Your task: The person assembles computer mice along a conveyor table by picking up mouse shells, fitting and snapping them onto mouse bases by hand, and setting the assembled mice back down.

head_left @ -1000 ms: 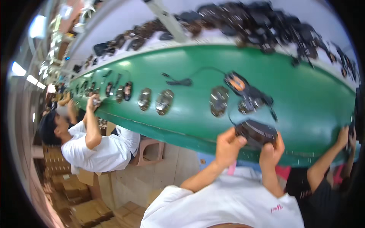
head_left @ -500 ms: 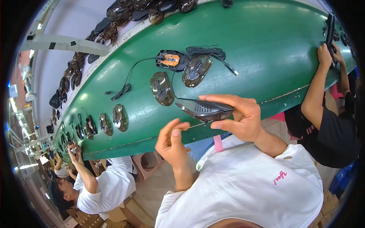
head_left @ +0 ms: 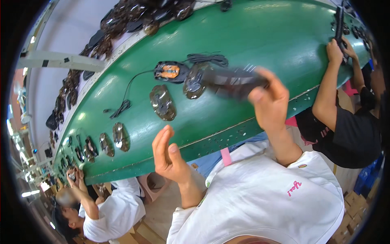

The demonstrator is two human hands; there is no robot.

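Observation:
My right hand point(head_left: 270, 101) grips a dark computer mouse point(head_left: 233, 83) between thumb and fingers, above the green work surface. Motion blurs the mouse, and its left end overlaps a translucent brown mouse shell point(head_left: 194, 83). My left hand point(head_left: 170, 156) is empty, its fingers apart, near the surface's front edge. Past it lies another translucent brown shell point(head_left: 162, 103). Farther back is an opened mouse base point(head_left: 170, 72) with an orange part inside. Its thin cable runs left to a small coil point(head_left: 121, 109). A black cable bundle point(head_left: 208, 59) lies behind the held mouse.
Two more shells point(head_left: 120, 137) and several mouse parts lie along the left of the green surface point(head_left: 260, 40). Many dark shells point(head_left: 122, 18) are piled on the far ledge. Co-workers' hands are at the left point(head_left: 76, 177) and at the right point(head_left: 337, 52), holding a black object.
My right hand has carried the mouse away from me, up and over the surface. My left hand has shifted slightly left, its fingers more upright. The whole view has turned a little.

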